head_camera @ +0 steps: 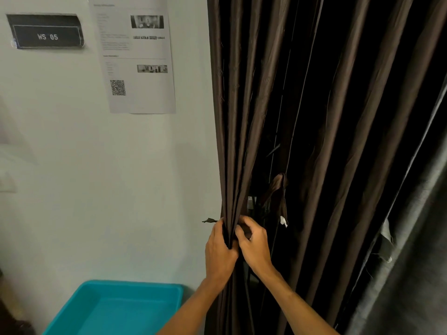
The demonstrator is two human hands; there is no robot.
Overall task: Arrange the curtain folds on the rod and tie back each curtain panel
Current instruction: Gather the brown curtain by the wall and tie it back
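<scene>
A dark brown curtain panel [242, 117] hangs in long folds beside the white wall. My left hand [219, 247] grips the bunched left edge folds at waist height. My right hand [254, 243] pinches the same bunch from the right, fingers curled into the fabric. A short dark end of a tie [210, 220] sticks out to the left just above my left hand. A loose brown fabric loop [278, 197] with a white tag hangs behind the folds. A second, greyer curtain panel [411, 238] hangs at the far right. The rod is out of view.
A turquoise plastic tub [116, 308] stands on the floor at the lower left, against the wall. A printed sheet [135, 56] and a black "WS 05" sign [46, 32] are fixed to the wall.
</scene>
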